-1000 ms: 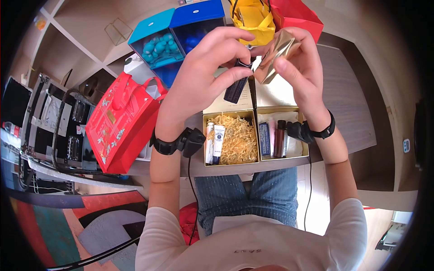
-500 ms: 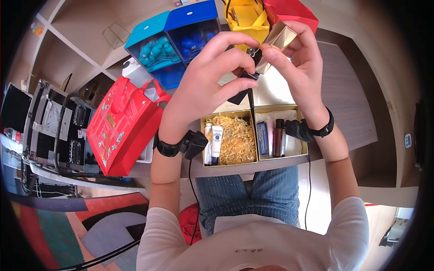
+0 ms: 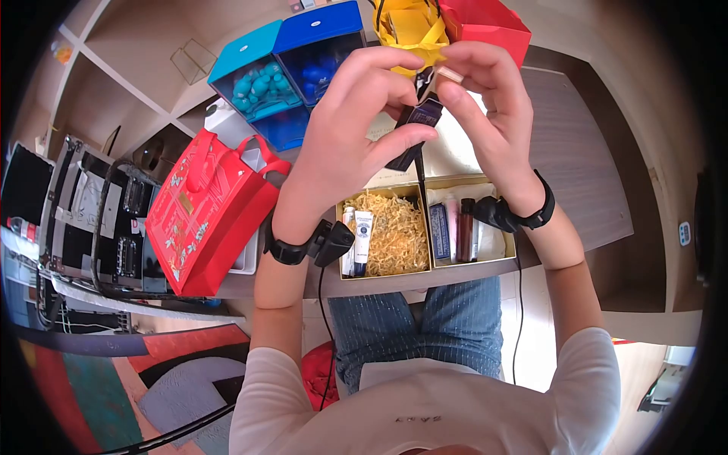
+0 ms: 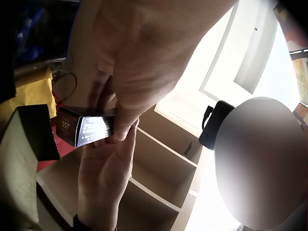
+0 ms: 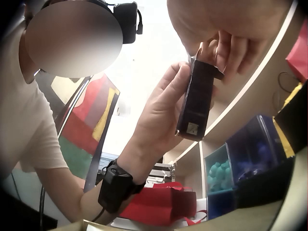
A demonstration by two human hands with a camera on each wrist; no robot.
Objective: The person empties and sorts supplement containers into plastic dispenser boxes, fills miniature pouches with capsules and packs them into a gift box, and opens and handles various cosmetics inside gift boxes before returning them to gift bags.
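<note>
My left hand (image 3: 356, 114) grips a slim dark carton (image 3: 425, 114) between thumb and fingers, its flap end turned up toward the other hand. The number 557 shows on the carton's end in the left wrist view. Pinched in my right hand (image 3: 497, 114) is a shiny gold lipstick tube (image 3: 450, 74), mostly hidden by the fingers. In the right wrist view its tip sits right at the open top of the carton (image 5: 197, 101). Both hands are raised above an open gift box (image 3: 387, 274) holding shredded paper (image 3: 398, 231) and white cream tubes (image 3: 363, 235).
The gift box's right half holds a brown bottle (image 3: 465, 231) and a blue carton (image 3: 440, 231). A red gift bag (image 3: 212, 212) stands at left. Blue drawer boxes (image 3: 322, 26), a yellow bag (image 3: 409, 26) and another red bag (image 3: 489, 30) stand behind.
The gold lipstick tube, earlier broadly visible in my right hand, now points toward the carton with only a small end showing. The carton has tilted, and the right hand has shifted slightly left.
</note>
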